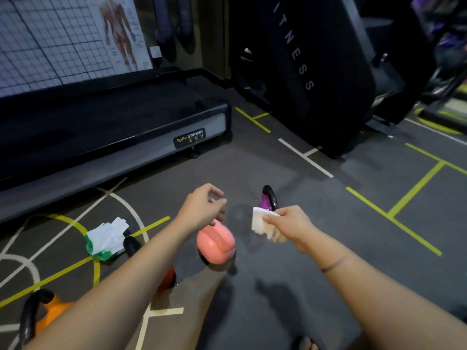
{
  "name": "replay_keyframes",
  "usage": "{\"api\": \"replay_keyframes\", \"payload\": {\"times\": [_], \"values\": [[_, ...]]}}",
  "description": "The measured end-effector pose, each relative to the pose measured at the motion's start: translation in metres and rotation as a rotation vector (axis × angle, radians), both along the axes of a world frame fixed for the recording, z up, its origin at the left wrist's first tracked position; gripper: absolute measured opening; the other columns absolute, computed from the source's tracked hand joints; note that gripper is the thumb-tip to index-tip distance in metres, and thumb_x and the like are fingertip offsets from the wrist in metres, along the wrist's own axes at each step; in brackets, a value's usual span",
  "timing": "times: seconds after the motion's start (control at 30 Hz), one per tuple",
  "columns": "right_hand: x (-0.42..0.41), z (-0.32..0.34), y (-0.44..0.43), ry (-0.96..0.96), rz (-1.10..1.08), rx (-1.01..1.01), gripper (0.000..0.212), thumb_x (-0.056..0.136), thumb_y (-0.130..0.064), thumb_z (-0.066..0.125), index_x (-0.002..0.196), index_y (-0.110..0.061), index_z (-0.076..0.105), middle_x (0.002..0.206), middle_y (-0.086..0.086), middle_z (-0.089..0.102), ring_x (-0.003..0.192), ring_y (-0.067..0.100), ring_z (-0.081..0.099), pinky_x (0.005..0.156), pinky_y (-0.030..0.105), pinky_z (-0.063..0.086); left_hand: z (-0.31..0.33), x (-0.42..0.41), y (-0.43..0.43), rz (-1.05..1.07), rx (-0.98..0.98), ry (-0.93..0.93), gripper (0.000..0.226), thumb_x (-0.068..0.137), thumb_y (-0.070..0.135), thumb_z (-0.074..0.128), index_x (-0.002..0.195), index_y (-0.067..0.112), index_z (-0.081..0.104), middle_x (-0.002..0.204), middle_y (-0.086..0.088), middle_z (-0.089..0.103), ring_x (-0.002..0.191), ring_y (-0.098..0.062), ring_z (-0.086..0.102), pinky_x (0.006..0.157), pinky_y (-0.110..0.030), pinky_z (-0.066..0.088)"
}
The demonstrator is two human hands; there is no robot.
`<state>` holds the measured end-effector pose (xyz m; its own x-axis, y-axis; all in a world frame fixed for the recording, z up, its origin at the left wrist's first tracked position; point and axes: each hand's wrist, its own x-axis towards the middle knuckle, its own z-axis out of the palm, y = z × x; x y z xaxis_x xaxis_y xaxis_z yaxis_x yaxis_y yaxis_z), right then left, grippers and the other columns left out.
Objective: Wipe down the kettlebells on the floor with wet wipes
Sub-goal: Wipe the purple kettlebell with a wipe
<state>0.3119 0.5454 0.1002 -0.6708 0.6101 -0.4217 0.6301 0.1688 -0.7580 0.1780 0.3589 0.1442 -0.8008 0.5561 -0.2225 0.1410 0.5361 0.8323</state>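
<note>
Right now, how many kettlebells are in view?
4: pink at centre, purple behind the right hand, red under the left forearm, orange bottom left. More may be hidden.

A treadmill (113, 137) labelled BODY STRONG sits on the grey floor (278, 173), which is marked with yellow and white lines. An anatomy poster (118, 34) hangs behind it, and a black machine (316, 72) stands to the right.

Dim indoor light, soft shadows on the floor (290, 286), slight motion blur, wide-angle bending at edges.
</note>
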Motion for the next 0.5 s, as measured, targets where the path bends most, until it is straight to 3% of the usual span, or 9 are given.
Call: {"api": "replay_keyframes", "payload": {"times": [0.07,0.13,0.23,0.33,0.4,0.5], "values": [[0.005,0.004,0.031,-0.016,-0.064,0.067,0.024,0.087,-0.024,0.075,0.069,-0.008,0.072,0.062,0.006,0.061,0.057,0.021,0.055,0.054,0.026,0.041,0.006,-0.005,0.027,-0.052,-0.072,0.011,0.012,0.097,0.02,0.061,0.108,0.014,0.061,0.085,-0.011,0.076,0.064,-0.018,0.072,0.059,-0.031,0.057],[0.008,0.014,0.058,-0.021,-0.096,0.129,0.024,0.087,-0.024,0.073,0.067,-0.01,0.069,0.065,0.006,0.059,0.064,0.022,0.054,0.056,0.028,0.039,0.019,-0.014,0.054,-0.24,-0.223,0.168,0.011,0.096,0.026,0.061,0.104,0.018,0.062,0.084,-0.004,0.077,0.069,-0.013,0.073,0.069,-0.029,0.057],[0.009,0.026,0.088,-0.029,-0.08,0.232,0.025,0.089,-0.02,0.066,0.065,-0.014,0.066,0.067,0.005,0.06,0.068,0.023,0.056,0.055,0.028,0.039,0.045,-0.025,0.093,-0.454,-0.365,0.383,0.011,0.097,0.03,0.058,0.103,0.022,0.062,0.095,0.005,0.07,0.095,-0.017,0.07,0.081,-0.028,0.05],[0.0,0.03,0.102,-0.086,0.02,0.347,0.025,0.092,-0.015,0.058,0.069,-0.016,0.069,0.071,0.006,0.063,0.074,0.025,0.06,0.056,0.027,0.041,0.053,-0.033,0.116,-0.571,-0.439,0.484,0.016,0.098,0.03,0.056,0.11,0.022,0.064,0.109,-0.001,0.07,0.113,-0.023,0.061,0.089,-0.029,0.044],[-0.016,0.028,0.108,-0.097,0.058,0.364,0.023,0.093,-0.016,0.056,0.081,-0.014,0.076,0.079,0.008,0.069,0.08,0.025,0.062,0.062,0.027,0.044,0.046,-0.038,0.117,-0.6,-0.456,0.502,0.02,0.099,0.032,0.056,0.115,0.022,0.065,0.116,-0.001,0.07,0.116,-0.021,0.058,0.09,-0.029,0.042],[-0.043,0.018,0.108,-0.114,0.127,0.395,0.024,0.095,-0.015,0.052,0.088,-0.013,0.075,0.088,0.01,0.072,0.088,0.029,0.064,0.065,0.029,0.046,0.03,-0.044,0.109,-0.638,-0.412,0.481,0.019,0.099,0.033,0.057,0.113,0.023,0.064,0.104,0.002,0.068,0.105,-0.02,0.061,0.084,-0.027,0.042]]}}
